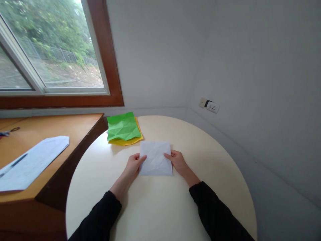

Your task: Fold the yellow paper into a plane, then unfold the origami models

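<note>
Two hands rest on a white sheet of paper (155, 158) that lies flat on the round cream worktop (160, 204), a little nearer the far rim than the near one. The left hand (133, 166) lies at the sheet's left edge, fingers loosely curled, its thumb laid over the paper's margin. The right hand (178, 161) lies at the sheet's right edge, fingers partly bent, fingertips pressing on the paper. Neither hand lifts the sheet; both pin it lightly to the worktop. The paper shows faint creases across its face.

Beyond the white sheet and slightly to its left lies a creased green paper (122, 126) on top of a yellow paper (126, 142), whose near edge comes close to the white sheet's far left corner. Well to the left of the white sheet stands a wooden desk (50, 129) bearing a long white envelope (32, 162) and a pair of scissors (8, 131). Far beyond the sheet to the right, a wall socket (210, 105) sits on the grey wall.
</note>
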Action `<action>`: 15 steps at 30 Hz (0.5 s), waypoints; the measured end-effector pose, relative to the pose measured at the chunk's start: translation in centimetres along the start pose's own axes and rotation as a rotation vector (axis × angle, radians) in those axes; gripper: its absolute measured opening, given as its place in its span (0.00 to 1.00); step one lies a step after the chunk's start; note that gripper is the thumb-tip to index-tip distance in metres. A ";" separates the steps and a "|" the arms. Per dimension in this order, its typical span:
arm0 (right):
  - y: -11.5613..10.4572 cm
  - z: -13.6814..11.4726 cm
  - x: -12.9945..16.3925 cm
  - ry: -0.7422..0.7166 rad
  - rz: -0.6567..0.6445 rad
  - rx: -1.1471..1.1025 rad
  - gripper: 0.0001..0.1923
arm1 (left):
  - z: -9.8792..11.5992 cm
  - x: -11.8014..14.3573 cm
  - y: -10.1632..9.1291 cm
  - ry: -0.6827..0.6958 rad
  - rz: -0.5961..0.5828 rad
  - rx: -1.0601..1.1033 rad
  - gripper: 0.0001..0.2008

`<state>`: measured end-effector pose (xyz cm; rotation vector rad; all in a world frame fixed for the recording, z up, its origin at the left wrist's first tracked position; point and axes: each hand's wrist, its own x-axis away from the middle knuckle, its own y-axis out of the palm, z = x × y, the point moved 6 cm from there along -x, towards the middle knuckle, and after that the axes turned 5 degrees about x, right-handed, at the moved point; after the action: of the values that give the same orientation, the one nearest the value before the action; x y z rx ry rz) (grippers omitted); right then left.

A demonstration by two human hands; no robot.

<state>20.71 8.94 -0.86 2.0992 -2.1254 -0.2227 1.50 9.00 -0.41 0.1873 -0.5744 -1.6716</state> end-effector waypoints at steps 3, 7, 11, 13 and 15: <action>-0.2 0.1 -0.1 -0.022 0.041 0.013 0.22 | -0.3 -0.2 -0.3 0.000 0.020 0.000 0.20; -0.4 0.0 -0.1 -0.026 0.079 0.027 0.21 | -0.4 -0.3 -0.5 -0.017 0.026 -0.010 0.20; -0.6 0.0 -0.1 -0.024 0.084 0.022 0.20 | -0.5 -0.5 -0.7 -0.031 0.019 -0.026 0.19; -0.6 0.0 -0.1 -0.019 0.076 0.015 0.20 | -0.5 -0.6 -0.9 -0.028 0.022 -0.030 0.19; -0.6 0.0 -0.1 -0.010 0.061 -0.002 0.20 | -0.5 -0.7 -1.0 -0.018 0.028 -0.027 0.18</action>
<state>21.24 8.99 -0.99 2.0326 -2.1903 -0.2289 0.99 9.63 -1.40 0.1440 -0.5649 -1.6545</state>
